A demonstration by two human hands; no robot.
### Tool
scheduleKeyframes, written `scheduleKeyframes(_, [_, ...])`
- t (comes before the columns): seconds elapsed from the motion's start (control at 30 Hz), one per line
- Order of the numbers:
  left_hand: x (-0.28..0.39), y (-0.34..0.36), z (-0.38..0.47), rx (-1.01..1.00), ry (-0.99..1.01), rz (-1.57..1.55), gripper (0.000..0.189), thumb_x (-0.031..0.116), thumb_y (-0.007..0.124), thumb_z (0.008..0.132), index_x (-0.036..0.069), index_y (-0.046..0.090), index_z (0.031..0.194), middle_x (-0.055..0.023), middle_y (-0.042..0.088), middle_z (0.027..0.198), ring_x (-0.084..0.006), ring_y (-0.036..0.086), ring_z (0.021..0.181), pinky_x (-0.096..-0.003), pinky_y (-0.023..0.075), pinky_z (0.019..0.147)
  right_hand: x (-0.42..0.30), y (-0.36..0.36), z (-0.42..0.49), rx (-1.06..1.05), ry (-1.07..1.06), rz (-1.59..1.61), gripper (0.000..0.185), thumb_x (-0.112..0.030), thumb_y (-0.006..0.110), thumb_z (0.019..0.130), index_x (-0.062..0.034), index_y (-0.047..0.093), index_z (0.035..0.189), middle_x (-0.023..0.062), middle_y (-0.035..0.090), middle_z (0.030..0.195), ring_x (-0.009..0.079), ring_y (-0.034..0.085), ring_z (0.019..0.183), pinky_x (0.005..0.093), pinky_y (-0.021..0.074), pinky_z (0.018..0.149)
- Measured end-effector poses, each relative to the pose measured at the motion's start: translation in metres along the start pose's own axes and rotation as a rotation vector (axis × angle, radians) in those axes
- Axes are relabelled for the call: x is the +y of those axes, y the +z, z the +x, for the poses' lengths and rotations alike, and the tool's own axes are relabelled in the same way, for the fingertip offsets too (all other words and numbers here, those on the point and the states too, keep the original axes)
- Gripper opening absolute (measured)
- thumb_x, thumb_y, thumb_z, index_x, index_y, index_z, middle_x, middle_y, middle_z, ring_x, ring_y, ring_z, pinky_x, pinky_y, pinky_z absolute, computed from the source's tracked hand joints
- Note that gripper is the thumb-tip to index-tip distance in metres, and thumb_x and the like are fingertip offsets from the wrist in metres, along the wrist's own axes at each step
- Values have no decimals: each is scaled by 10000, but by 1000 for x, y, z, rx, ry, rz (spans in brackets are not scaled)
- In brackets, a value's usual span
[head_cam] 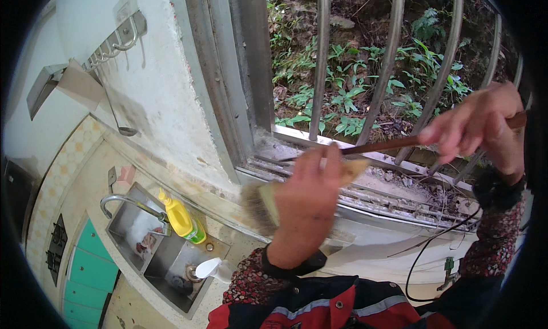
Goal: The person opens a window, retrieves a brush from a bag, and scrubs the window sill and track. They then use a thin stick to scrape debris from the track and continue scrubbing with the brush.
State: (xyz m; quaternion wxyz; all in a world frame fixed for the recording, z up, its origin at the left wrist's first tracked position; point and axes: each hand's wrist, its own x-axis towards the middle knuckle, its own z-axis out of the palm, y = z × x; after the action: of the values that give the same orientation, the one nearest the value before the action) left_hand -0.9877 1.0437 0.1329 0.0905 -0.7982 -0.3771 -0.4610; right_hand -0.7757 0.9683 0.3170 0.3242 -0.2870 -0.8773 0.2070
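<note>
My left hand [310,196] is closed around a brush, blurred by motion. Its pale bristles [259,207] point left, and its yellowish wooden handle [356,169] sticks out on the right. In my right hand [475,128] is a long, thin brown stick [381,146], which slants down to the left. The stick runs past the fingers of my left hand, and whether they touch it I cannot tell. Its dark, narrow end lies over the dirty sliding-window track [376,198]. Dirt and debris [396,185] lie along the sill.
Metal bars [387,68] stand just beyond the track. A black cable [413,260] hangs below my right forearm. To the left are a steel double sink [150,267], a faucet [128,198], a yellow pump bottle [182,217] and a white plastic object [209,268].
</note>
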Motion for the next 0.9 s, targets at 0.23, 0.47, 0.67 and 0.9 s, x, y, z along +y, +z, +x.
scheduleKeyframes(0.23, [-36,12,1,97,-37,-31,357,-5,610,804,57,587,1154,-124,629,1048,-295,664,936,-361,563,668,28,38,17,108,198,-50,442,-265,478,1036,-12,654,719,159,730,828,300,728,926,439,586,873])
scheduleKeyframes(0.47, [20,0,-10,-8,214,-159,405,96,632,804,9,588,1198,-140,642,1131,-237,680,986,-310,567,712,-42,-8,7,-327,56,47,264,-212,558,999,25,659,941,216,690,982,340,663,1027,476,558,916])
scheduleKeyframes(0.67, [-15,-17,-15,198,139,-95,403,76,658,778,17,605,1174,-134,662,1094,-280,670,991,-355,559,741,-41,32,17,-54,140,238,232,-180,613,963,14,655,844,207,699,1047,348,640,1132,489,517,1010])
scheduleKeyframes(0.9, [-20,-2,-23,123,65,-28,378,58,647,783,21,608,1157,-157,660,1119,-285,685,969,-351,556,705,30,48,-55,-31,123,50,200,-34,578,948,8,694,790,194,727,956,328,713,978,452,571,940])
